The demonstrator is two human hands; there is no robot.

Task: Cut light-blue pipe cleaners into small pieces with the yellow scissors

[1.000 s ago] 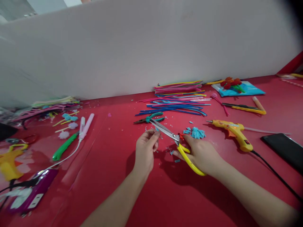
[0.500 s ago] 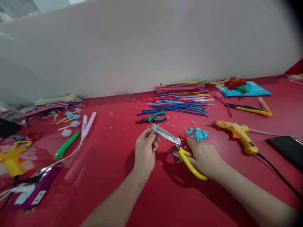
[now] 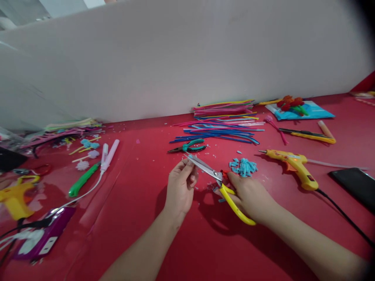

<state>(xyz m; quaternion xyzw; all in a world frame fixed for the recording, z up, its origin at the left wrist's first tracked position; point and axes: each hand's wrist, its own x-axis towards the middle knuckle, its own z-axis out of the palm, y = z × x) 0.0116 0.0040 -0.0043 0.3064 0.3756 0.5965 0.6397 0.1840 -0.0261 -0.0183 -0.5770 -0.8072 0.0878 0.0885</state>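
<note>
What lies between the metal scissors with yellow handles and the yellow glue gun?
Head view: a heap of short light blue pieces, beside the right hand.

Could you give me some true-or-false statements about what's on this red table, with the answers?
1. The right hand holds metal scissors with yellow handles. True.
2. The left hand grips the pliers with teal handles. False: the pliers lie on the red table, beyond that hand.
3. A heap of short light-blue pieces lies near the right hand. True.
4. The flat black rectangular object lies left of the yellow glue gun nearest the right hand. False: it lies to the right of that glue gun.
5. Red and orange flower shapes rest on a blue and white packet. True.
</note>
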